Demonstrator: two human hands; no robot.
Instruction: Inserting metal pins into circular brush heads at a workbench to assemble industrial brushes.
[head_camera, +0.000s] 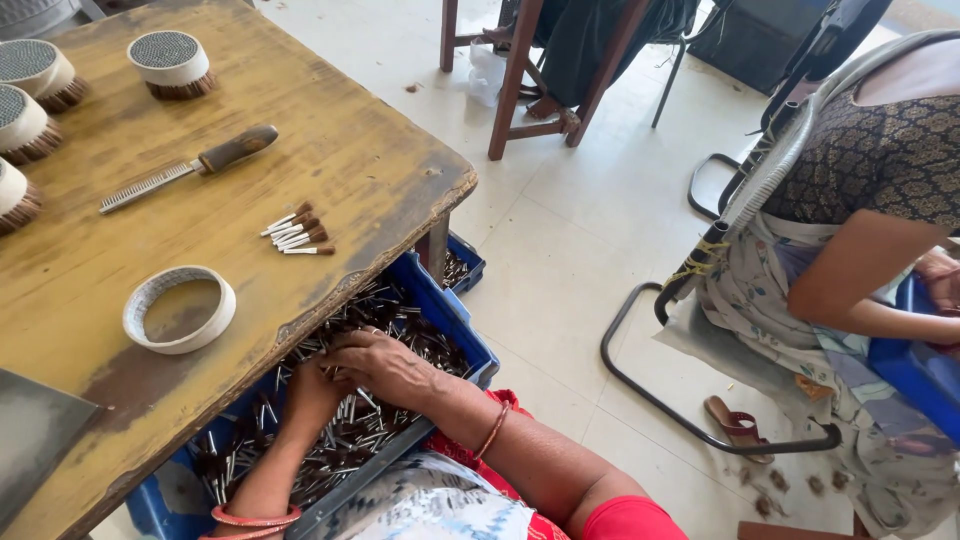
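Note:
A blue plastic crate (448, 308) sits on my lap under the table's edge, full of small brush tufts with metal ferrules (330, 455). My right hand (385, 365) lies palm down in the crate, fingers curled into the tufts. My left hand (312, 392) is beside it, closed around a bunch of tufts; its fingers are partly hidden under the right hand. Several finished tufts (299, 231) lie in a small row on the wooden table (330, 130) just above the crate.
A white ring (179, 309), a metal comb with a wooden handle (190, 166) and several round brush heads (172, 63) lie on the table. Another person (880, 200) sits at the right on a metal-framed chair (690, 290). A wooden chair (520, 80) stands behind.

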